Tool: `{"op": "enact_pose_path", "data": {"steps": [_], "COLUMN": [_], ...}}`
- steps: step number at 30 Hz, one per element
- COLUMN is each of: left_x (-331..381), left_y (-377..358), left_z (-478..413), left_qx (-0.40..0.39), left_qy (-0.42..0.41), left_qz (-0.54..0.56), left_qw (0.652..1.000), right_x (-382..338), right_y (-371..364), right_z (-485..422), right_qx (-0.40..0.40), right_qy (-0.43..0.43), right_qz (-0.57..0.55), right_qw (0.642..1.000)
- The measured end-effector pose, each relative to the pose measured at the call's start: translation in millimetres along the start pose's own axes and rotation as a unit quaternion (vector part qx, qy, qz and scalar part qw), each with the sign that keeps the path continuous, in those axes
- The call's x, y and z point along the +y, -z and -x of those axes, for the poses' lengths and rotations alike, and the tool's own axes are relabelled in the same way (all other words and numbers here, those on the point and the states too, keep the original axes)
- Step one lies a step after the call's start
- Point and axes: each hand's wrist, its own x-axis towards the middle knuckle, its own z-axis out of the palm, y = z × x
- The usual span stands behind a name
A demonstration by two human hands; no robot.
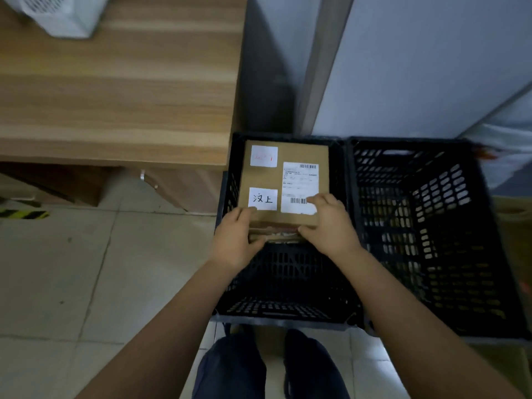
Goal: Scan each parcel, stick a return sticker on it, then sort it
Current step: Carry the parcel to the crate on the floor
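A brown cardboard parcel (pixel 290 156) is over the far half of the left black crate (pixel 288 315). It carries a white shipping label with barcodes (pixel 299 182), a white sticker with handwritten black characters (pixel 262 199) and another white sticker with faint red marks (pixel 264 156). My left hand (pixel 234 240) grips the parcel's near left corner. At the near right corner my right hand (pixel 331 223) holds it, fingers lying over the label. Whether the parcel rests on the crate floor I cannot tell.
A second black crate (pixel 431 226) stands right of the first. A wooden table (pixel 115 96) with a white object (pixel 60 12) is at upper left. Grey panels (pixel 403 67) rise behind the crates. Tiled floor (pixel 86 269) lies left; my legs (pixel 259 370) are below.
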Motion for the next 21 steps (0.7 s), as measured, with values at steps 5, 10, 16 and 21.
{"op": "enact_pose_path", "data": {"steps": [5,10,16,21], "left_x": [54.9,84.9,91.6,65.5], "left_y": [49.1,102.5,166.4,219.7], "left_z": [60.2,109.2,157.9,194.2], "left_qx": [0.105,0.202,0.286,0.351], "left_qy": [-0.048,-0.083,-0.091,-0.080], "left_qz": [-0.024,-0.081,-0.133,-0.153], "left_qw": [0.993,0.973,0.945,0.920], "right_x": [-42.8,-87.5,-156.5,-231.4], "right_y": [55.8,97.6,133.0,133.7], "right_z": [58.5,99.5,130.4,147.5], "right_qx": [0.016,0.037,0.070,0.080], "right_qy": [0.105,0.183,0.282,0.343], "right_qz": [0.039,0.064,0.055,0.082], "right_qw": [0.994,0.980,0.955,0.932]}}
